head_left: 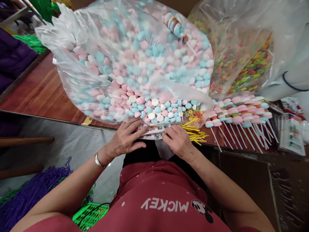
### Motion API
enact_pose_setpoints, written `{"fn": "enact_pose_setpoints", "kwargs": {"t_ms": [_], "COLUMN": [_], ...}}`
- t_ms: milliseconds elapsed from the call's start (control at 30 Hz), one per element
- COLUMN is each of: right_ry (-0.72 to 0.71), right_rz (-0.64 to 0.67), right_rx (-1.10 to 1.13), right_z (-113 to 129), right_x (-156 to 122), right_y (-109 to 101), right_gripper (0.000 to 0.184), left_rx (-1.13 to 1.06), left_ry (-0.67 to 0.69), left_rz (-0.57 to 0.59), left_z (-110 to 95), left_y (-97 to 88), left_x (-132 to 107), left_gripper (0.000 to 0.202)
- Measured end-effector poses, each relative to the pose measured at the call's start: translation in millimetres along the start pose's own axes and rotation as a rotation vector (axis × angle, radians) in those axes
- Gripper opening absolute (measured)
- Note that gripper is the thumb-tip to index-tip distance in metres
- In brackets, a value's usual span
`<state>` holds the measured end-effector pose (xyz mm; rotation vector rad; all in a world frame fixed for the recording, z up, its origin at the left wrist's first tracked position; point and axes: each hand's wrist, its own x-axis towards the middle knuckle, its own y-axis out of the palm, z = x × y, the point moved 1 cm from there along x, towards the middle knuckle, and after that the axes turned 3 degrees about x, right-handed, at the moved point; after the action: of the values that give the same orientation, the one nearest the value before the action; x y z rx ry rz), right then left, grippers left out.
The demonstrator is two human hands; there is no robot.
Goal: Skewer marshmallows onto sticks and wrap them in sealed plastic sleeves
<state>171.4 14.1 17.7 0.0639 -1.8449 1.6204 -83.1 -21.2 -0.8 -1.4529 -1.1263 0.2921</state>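
at far left, purple bead strands (45, 193) heap up near a green plastic basket (83, 214), over a grey floor (103, 178); above them the reddish-brown wooden surface (48, 87) begins, carrying a large clear bag (72, 29) of pink, blue and white marshmallows. the left hand (129, 137) lies palm down, fingers spread wide, across the left part of some printed packets (154, 129), which sit at the surface's front edge, just below the marshmallow bag. their long axis runs left to right, along that edge, one end toward each hand. the right hand (177, 140) is curled narrow at their right end; whether it grips them i cannot tell. just beside it lie yellow twist ties (196, 132), then marshmallow skewers (241, 111) in a row, sticks pointing toward the person, with a clear bag (229, 19) of cereal rings behind.
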Motion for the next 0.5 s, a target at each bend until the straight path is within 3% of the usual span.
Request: {"fn": "enact_pose_setpoints", "kwargs": {"t_ms": [167,333,500], "right_ry": [-0.004,-0.075,0.004], "right_rz": [0.039,0.023,0.076], "right_rx": [0.016,0.126,0.111], "right_z": [-1,0,2], "right_x": [2,-2,-3], "right_y": [-2,-3,0], "right_gripper": [0.026,0.024,0.021], "left_rx": [0.105,0.043,0.069], "left_ry": [0.002,-0.083,-0.055], "left_rz": [-0.012,-0.01,-0.025], "left_z": [-1,-4,-10], "left_y": [0.7,-2.9,-6.4], "left_x": [6,19,20], "left_gripper": [0.028,0.024,0.021]}}
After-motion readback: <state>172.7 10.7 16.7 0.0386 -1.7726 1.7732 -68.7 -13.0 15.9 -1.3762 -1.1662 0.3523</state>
